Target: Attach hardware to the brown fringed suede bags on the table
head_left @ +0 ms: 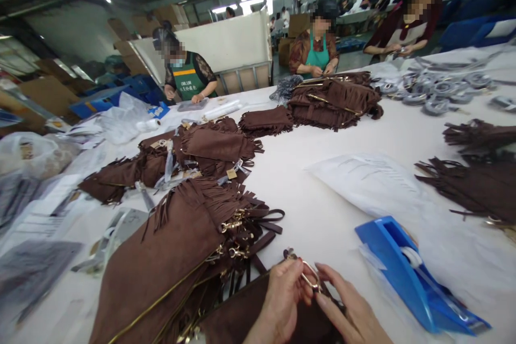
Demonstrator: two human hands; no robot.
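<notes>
Centrally, white table (322, 209) carries brown fringed bags (177, 258), the nearest one cut off by the bottom edge. Blue tape dispenser (407, 274) sits right, its far end blurred. Left hand (278, 301) and right hand (346, 312), wrists cropped, both pinch 1 small metal clasp (309, 278); its form is unclear.

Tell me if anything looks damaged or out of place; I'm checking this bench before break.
Nothing stands out. Both hands, left hand and right hand, pinch a small metal clasp over a brown bag. Fringed bags lie stacked beside a blue tape dispenser.
</notes>
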